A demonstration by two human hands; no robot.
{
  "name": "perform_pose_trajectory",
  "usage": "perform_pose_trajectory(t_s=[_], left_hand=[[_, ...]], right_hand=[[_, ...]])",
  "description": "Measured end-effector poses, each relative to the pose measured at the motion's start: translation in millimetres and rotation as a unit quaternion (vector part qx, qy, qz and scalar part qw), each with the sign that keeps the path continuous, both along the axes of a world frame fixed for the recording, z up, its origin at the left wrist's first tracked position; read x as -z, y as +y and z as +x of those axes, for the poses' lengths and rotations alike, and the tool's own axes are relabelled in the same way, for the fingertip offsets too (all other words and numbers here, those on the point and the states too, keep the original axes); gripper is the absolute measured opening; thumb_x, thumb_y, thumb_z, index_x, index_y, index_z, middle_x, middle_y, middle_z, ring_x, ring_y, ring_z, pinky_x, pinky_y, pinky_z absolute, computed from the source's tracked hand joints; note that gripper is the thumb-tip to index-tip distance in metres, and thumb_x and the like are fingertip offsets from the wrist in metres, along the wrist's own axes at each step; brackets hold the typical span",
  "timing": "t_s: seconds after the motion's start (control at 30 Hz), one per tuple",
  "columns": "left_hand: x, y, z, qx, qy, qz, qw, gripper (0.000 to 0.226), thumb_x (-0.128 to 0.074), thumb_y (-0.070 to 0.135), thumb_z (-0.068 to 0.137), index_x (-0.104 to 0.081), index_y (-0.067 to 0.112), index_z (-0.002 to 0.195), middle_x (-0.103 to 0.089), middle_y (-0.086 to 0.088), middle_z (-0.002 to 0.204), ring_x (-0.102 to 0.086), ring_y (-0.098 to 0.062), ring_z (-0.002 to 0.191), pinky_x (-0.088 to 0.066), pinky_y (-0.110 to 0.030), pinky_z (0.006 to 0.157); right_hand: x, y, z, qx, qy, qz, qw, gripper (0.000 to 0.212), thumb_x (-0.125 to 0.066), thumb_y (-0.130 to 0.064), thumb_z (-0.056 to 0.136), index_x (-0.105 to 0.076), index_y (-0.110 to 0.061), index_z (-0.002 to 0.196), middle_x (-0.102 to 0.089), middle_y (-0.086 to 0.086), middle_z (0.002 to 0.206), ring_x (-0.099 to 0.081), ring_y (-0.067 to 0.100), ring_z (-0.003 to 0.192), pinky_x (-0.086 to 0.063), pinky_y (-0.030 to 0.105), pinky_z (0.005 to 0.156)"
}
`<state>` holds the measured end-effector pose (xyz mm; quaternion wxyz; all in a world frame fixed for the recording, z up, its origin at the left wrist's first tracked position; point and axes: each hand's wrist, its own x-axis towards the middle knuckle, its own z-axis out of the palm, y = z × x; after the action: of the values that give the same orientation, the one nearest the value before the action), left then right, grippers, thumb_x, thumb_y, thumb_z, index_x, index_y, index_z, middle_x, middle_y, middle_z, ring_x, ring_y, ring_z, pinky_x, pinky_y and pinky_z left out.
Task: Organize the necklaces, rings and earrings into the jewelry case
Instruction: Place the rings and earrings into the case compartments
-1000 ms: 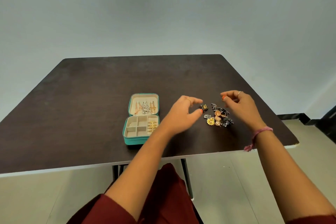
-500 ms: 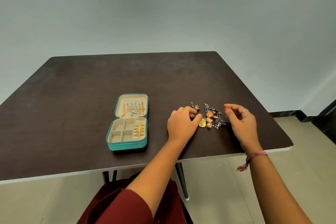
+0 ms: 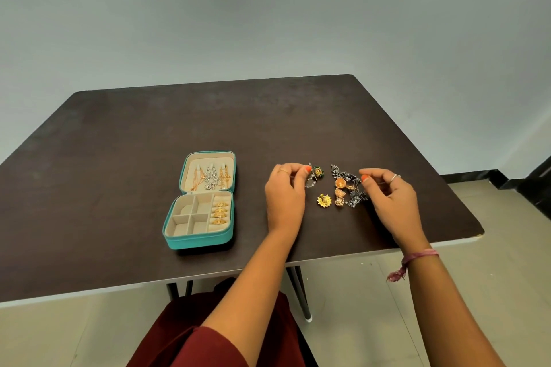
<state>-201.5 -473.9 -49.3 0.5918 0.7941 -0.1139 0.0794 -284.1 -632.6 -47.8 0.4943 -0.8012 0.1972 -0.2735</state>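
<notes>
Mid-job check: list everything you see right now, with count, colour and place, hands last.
case: one, teal with beige lining, open, on the table left of the hands
necklaces: several, gold and silver, hanging in the case lid; exact count unclear
rings: three, gold, in the slot on the right of the case tray
earrings: a loose pile, gold, silver and dark, on the table between the hands
table: one, dark brown, under it all
wristband: one, pink, on the right wrist
left hand: pinches a small silver piece at the left of the pile
right hand: fingers curled at the pile's right edge; grip unclear
</notes>
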Motion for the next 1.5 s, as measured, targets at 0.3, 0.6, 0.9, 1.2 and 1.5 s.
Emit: perform_pose_trajectory(t_s=[0.3,0.6,0.9,1.2,1.5], left_hand=[[4.5,7.6,6.7,-0.003,0.043,-0.166,0.985,0.009,-0.062,0.022,0.092,-0.069,0.018,0.094,-0.069,0.000,0.090,-0.065,-0.006,0.082,-0.054,-0.028,0.080],[-4.5,14.7,4.5,0.037,0.114,-0.317,0.941,0.008,-0.055,0.016,0.095,-0.063,0.014,0.093,-0.070,0.001,0.086,-0.070,-0.015,0.089,-0.050,-0.019,0.070],[-8.5,16.4,6.0,0.050,0.148,-0.352,0.923,0.009,-0.053,0.019,0.096,-0.059,0.013,0.092,-0.073,-0.003,0.086,-0.070,-0.013,0.076,-0.050,-0.022,0.067],[-11.5,19.7,3.1,0.075,0.164,-0.364,0.914,0.007,-0.054,0.016,0.096,-0.059,0.012,0.095,-0.074,-0.005,0.086,-0.070,-0.012,0.074,-0.051,-0.020,0.064],[-12.8,20.5,3.2,0.089,0.161,-0.357,0.916,0.008,-0.053,0.015,0.096,-0.060,0.011,0.099,-0.074,-0.007,0.097,-0.071,-0.015,0.089,-0.053,-0.020,0.067]], right_hand=[[-14.1,9.6,6.3,-0.046,0.002,-0.080,0.996,0.017,-0.056,-0.018,0.094,-0.066,-0.028,0.102,-0.063,-0.010,0.095,-0.059,0.006,0.087,-0.042,0.010,0.068],[-46.4,15.0,64.0,-0.222,0.191,-0.542,0.788,0.035,-0.049,-0.022,0.098,-0.054,-0.039,0.128,-0.046,-0.007,0.136,-0.041,0.020,0.123,-0.039,0.035,0.089],[-57.9,25.1,88.3,-0.269,0.232,-0.624,0.696,0.036,-0.051,-0.014,0.095,-0.057,-0.039,0.121,-0.052,-0.015,0.132,-0.040,0.015,0.124,-0.030,0.035,0.092],[-67.7,40.9,93.6,-0.263,0.246,-0.667,0.652,0.020,-0.050,-0.019,0.095,-0.063,-0.031,0.103,-0.060,-0.010,0.104,-0.050,0.015,0.107,-0.029,0.036,0.093],[-63.6,18.1,81.5,-0.233,0.113,-0.462,0.848,0.019,-0.060,-0.039,0.090,-0.070,-0.031,0.104,-0.067,-0.013,0.109,-0.054,0.010,0.109,-0.039,0.034,0.091]])
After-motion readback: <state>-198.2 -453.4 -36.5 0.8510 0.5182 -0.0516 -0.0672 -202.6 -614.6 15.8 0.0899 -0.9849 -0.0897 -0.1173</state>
